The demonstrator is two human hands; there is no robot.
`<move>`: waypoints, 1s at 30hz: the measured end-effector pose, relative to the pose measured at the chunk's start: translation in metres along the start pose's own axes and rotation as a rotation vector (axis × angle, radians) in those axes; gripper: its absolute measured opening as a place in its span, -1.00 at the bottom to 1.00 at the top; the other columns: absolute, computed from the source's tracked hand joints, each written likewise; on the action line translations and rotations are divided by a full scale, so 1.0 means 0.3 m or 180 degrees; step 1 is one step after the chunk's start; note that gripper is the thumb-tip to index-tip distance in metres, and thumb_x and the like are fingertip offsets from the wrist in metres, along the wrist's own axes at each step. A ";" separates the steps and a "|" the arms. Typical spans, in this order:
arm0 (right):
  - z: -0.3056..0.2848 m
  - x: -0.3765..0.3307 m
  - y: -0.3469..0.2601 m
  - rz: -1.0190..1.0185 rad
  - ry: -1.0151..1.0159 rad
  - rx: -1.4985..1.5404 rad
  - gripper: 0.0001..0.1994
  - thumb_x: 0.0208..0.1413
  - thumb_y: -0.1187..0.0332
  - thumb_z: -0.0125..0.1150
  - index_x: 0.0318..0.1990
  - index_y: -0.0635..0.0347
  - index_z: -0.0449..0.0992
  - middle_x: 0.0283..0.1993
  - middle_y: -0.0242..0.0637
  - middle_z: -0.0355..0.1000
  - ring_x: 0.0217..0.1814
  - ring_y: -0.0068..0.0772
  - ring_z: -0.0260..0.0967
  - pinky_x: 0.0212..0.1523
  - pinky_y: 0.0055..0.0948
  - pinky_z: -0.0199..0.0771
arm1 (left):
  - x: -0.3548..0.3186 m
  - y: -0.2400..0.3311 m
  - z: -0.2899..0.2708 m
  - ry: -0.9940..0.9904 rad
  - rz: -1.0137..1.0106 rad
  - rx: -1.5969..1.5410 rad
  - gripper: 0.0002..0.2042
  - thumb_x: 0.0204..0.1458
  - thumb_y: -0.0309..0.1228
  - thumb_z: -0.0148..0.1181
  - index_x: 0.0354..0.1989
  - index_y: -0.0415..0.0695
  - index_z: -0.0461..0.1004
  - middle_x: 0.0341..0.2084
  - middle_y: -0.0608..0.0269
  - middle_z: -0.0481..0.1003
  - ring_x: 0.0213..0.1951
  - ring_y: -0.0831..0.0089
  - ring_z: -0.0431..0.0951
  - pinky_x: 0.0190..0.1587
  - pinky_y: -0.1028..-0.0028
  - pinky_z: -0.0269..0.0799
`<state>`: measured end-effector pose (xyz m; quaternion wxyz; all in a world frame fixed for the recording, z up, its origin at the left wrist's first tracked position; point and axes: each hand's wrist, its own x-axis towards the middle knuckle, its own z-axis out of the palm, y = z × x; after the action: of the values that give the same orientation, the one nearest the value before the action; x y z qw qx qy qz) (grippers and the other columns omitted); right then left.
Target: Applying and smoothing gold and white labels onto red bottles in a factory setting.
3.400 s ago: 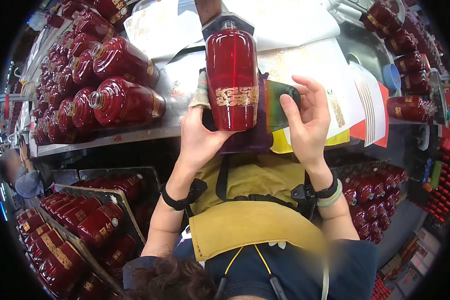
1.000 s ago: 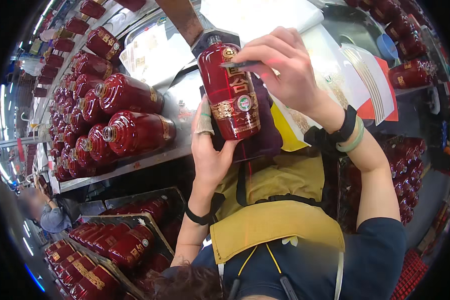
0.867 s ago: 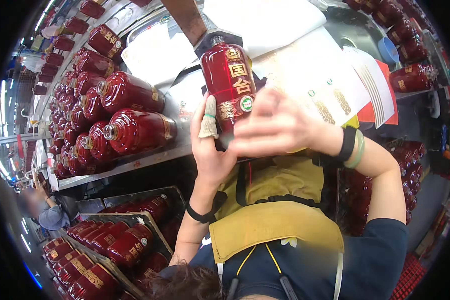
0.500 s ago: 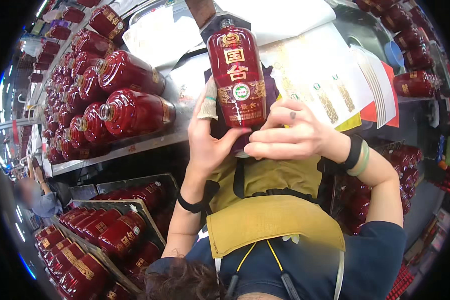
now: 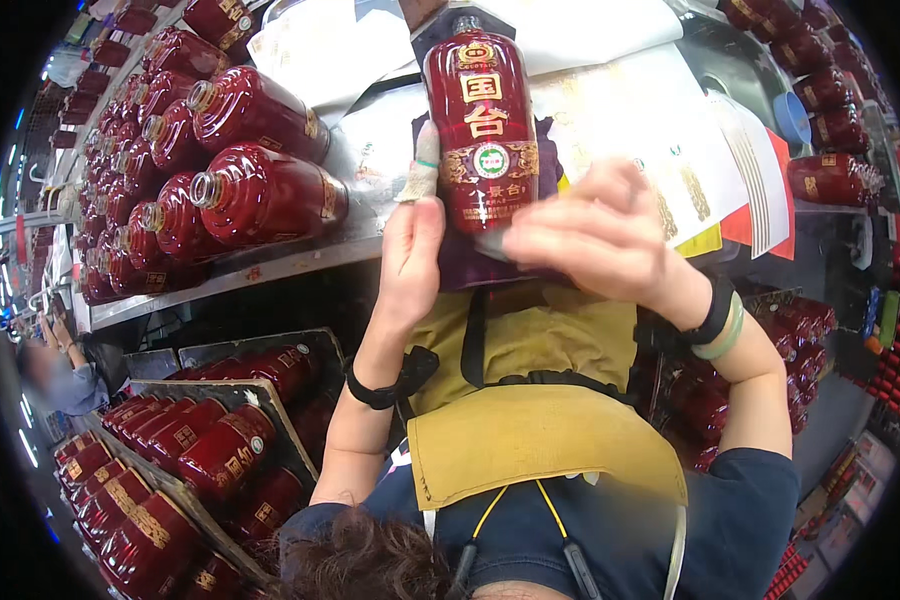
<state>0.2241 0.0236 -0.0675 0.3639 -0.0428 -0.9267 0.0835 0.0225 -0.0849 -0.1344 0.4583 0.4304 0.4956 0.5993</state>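
Note:
A dark red glass bottle (image 5: 485, 100) with gold lettering, a gold patterned band and a round green-and-white label lies in front of me, neck pointing away. My left hand (image 5: 410, 250) is along its left side, fingers stretched out and a pale cloth sleeve on one finger. That finger touches or nearly touches the glass. Over the bottle's lower right end is my right hand (image 5: 600, 235), fingers bent and smeared by motion. Something greyish shows at its fingertips by the bottle's base; I cannot make it out. Dark purple cloth (image 5: 460, 262) lies beneath the bottle.
Rows of unlabelled red bottles (image 5: 265, 195) lie at left on a metal table (image 5: 260, 268). Sheets of gold labels (image 5: 660, 130) spread to the right, near a blue round container (image 5: 791, 118). Crates of bottles (image 5: 225, 450) stand below left. A person (image 5: 65, 375) is at far left.
My left thumb has moved from the bottle's base to beside my other left fingers. My right hand has risen slightly and blurred. The bottle appears a little higher and further right in view.

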 end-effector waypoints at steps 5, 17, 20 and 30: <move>0.044 0.026 -0.036 -0.0420 0.0055 -0.0014 -0.77 -0.10 0.32 0.30 -0.22 0.01 0.64 -0.28 -0.56 0.52 -0.28 -0.45 0.38 -0.21 -0.40 0.43 | -0.011 0.023 0.017 0.0013 0.0147 0.0376 0.36 -0.08 0.69 -0.60 0.49 -0.50 -0.02 0.47 -0.12 0.14 0.47 0.17 0.16 0.52 0.17 -0.04; -0.090 0.226 0.111 0.1139 0.1206 -0.0345 -0.75 -0.01 0.60 0.46 -0.14 0.33 0.63 -0.28 -0.13 0.61 -0.28 -0.25 0.60 -0.28 -0.42 0.58 | 0.023 0.045 0.076 0.0861 0.1936 0.3600 -0.09 -0.28 0.03 0.60 0.34 -0.05 0.46 0.46 -0.30 0.11 0.39 -0.27 0.18 0.39 -0.13 0.09; -0.098 0.213 0.120 0.1229 0.1227 -0.0327 -0.76 0.00 0.62 0.45 -0.14 0.35 0.62 -0.27 -0.12 0.59 -0.29 -0.31 0.62 -0.30 -0.47 0.59 | 0.042 0.041 0.070 0.0822 0.1655 0.3188 -0.09 -0.34 -0.06 0.65 0.34 0.07 0.47 0.44 -0.28 0.15 0.38 -0.25 0.21 0.37 -0.12 0.12; 0.033 0.099 0.153 0.0671 0.0676 -0.0630 -0.84 0.00 0.41 0.38 -0.22 0.01 0.64 -0.26 -0.46 0.59 -0.15 -0.39 0.48 -0.02 -0.31 0.42 | 0.027 0.053 0.115 0.0896 0.1783 0.2970 -0.19 -0.41 -0.34 0.69 0.20 -0.12 0.54 0.38 -0.10 0.24 0.34 -0.06 0.24 0.37 0.07 0.20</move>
<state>0.1964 0.0718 -0.0632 0.4429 -0.1839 -0.8772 0.0246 0.0524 -0.0716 -0.1134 -0.0279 0.6185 0.6313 0.4670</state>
